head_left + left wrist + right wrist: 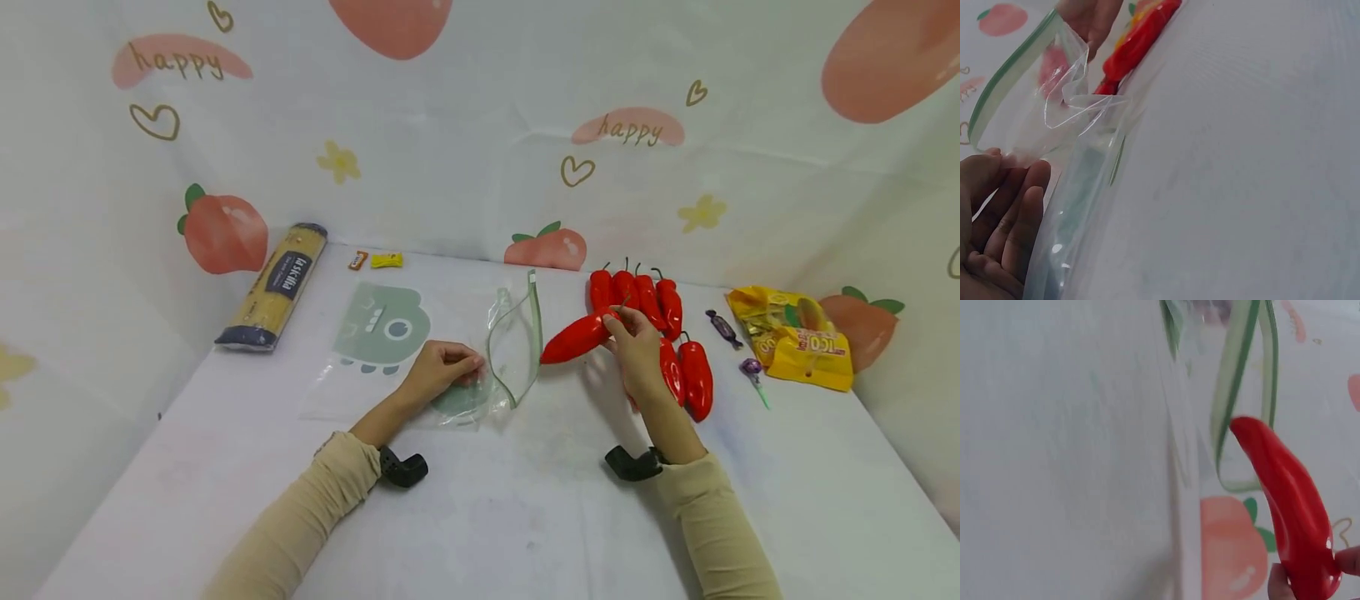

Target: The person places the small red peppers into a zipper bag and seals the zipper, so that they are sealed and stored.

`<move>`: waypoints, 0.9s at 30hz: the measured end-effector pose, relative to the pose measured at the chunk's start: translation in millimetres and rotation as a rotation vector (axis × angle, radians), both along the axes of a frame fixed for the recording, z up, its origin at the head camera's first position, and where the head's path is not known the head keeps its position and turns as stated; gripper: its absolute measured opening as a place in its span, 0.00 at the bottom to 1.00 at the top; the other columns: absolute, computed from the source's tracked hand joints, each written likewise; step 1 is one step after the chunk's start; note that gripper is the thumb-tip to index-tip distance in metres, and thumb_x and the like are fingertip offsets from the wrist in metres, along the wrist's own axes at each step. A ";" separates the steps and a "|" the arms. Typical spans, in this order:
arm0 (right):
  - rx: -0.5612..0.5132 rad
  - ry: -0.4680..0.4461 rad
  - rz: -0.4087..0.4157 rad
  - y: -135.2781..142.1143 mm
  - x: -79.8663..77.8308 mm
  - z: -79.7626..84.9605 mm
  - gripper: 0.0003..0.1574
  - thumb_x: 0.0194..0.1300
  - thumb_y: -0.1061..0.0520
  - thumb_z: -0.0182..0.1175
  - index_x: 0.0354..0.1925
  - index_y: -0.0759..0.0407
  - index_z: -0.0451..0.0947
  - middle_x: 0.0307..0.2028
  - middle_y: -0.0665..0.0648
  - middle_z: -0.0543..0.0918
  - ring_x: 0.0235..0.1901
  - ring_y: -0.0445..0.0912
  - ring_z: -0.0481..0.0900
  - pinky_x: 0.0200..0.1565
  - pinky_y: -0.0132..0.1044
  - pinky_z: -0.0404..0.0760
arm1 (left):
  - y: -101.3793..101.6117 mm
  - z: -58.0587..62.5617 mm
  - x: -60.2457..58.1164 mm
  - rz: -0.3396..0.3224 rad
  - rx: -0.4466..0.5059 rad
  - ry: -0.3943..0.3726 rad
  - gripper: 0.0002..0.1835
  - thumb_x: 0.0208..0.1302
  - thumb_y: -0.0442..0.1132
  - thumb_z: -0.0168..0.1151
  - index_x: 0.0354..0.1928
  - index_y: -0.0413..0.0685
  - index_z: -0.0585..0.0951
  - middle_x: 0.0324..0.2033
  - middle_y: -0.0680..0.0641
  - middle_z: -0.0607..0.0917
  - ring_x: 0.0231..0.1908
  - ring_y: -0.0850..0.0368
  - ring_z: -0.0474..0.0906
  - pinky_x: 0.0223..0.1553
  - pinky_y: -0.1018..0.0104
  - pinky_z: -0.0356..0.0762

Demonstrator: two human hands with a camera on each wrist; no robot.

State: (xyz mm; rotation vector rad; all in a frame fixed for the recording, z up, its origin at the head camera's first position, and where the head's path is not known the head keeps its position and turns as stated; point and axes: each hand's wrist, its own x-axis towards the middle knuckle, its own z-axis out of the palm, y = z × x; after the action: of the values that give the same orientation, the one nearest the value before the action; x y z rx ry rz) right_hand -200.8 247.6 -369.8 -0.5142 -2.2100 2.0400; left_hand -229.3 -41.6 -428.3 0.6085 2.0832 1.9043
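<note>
A clear zip bag [378, 342] with a green dinosaur print lies on the table, its green-edged mouth standing open toward the right. My left hand [442, 371] pinches the upper layer of the bag a little behind the mouth; in the left wrist view the plastic [1029, 134] is lifted between thumb and fingertips. By its stem end, my right hand [636, 346] holds a red chili pepper [573, 340]. The pepper's tip points left and sits right at the bag's opening, as the right wrist view also shows. Several more red peppers [697, 379] lie beside and behind my right hand, some partly hidden by it.
At the back left lies a pack of spaghetti [277, 287], with two small wrapped candies [386, 261] right of it. On the right are a dark wrapped candy [723, 328], a lollipop [753, 372] and a yellow snack bag [795, 340]. A printed cloth wall [465, 167] closes the back.
</note>
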 end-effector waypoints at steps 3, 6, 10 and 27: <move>-0.183 -0.057 -0.026 -10.9 -1.5 0.9 0.29 0.66 0.53 0.53 0.62 0.56 0.58 0.53 0.50 0.66 0.58 0.45 0.65 0.58 0.38 0.71 | 2.0 0.6 -0.4 0.008 -0.006 0.014 0.12 0.59 0.36 0.62 0.36 0.29 0.82 0.22 0.50 0.84 0.21 0.67 0.76 0.25 0.76 0.79; -0.179 -0.096 0.042 -22.4 -1.3 -5.3 0.28 0.65 0.54 0.55 0.60 0.58 0.59 0.51 0.50 0.67 0.55 0.46 0.67 0.57 0.39 0.73 | 4.4 0.4 0.5 0.025 0.011 0.019 0.12 0.58 0.35 0.62 0.36 0.29 0.82 0.23 0.47 0.84 0.21 0.67 0.77 0.26 0.76 0.80; -0.076 -0.141 0.174 -33.4 0.5 -16.1 0.27 0.65 0.49 0.55 0.57 0.60 0.64 0.55 0.55 0.69 0.53 0.47 0.70 0.55 0.35 0.75 | 6.7 1.3 2.2 0.068 0.068 0.030 0.11 0.58 0.34 0.62 0.36 0.28 0.82 0.23 0.50 0.84 0.21 0.66 0.78 0.26 0.74 0.81; 0.360 -0.082 0.408 -57.2 6.2 -29.4 0.23 0.59 0.49 0.61 0.52 0.57 0.76 0.47 0.58 0.81 0.44 0.47 0.77 0.43 0.32 0.80 | 7.2 3.9 3.0 0.113 0.119 0.057 0.13 0.59 0.35 0.61 0.38 0.28 0.81 0.28 0.46 0.86 0.25 0.70 0.80 0.29 0.71 0.83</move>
State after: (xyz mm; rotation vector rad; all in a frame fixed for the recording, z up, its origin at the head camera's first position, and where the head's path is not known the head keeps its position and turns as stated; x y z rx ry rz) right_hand -194.5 190.4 -399.2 -0.1175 -2.8385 1.7226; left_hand -226.3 -34.4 -424.4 0.5880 2.0919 2.1095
